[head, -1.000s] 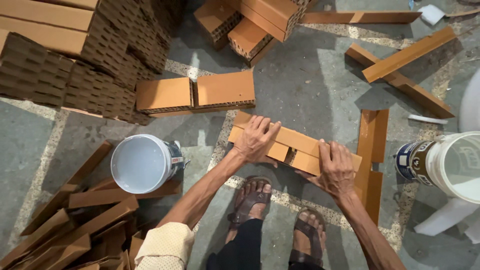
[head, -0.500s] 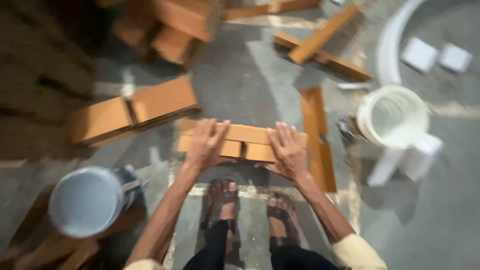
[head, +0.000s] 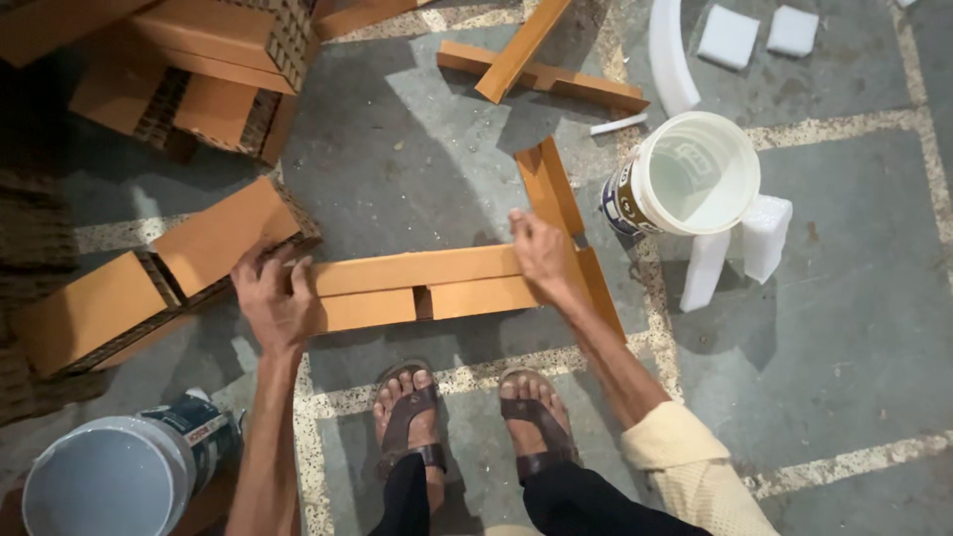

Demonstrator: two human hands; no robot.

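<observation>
An orange cardboard assembly [head: 417, 286] lies flat on the grey floor in front of my sandalled feet: one long strip above two shorter pieces. My left hand [head: 273, 298] grips its left end with the fingers curled over the edge. My right hand [head: 541, 253] holds the right end, fingers wrapped on the top strip. Just right of that hand a long orange L-shaped strip [head: 556, 194] runs away from me.
Honeycomb cardboard blocks [head: 149, 273] lie at the left, a stack [head: 213, 60] at top left, crossed strips [head: 536, 65] at top. A white bucket [head: 690, 174] stands at right on white foam pieces [head: 764, 233]. Another bucket [head: 109, 481] sits bottom left.
My hands moved apart from the top of the pieces to the two ends of the assembly. The camera view swung left and closer.
</observation>
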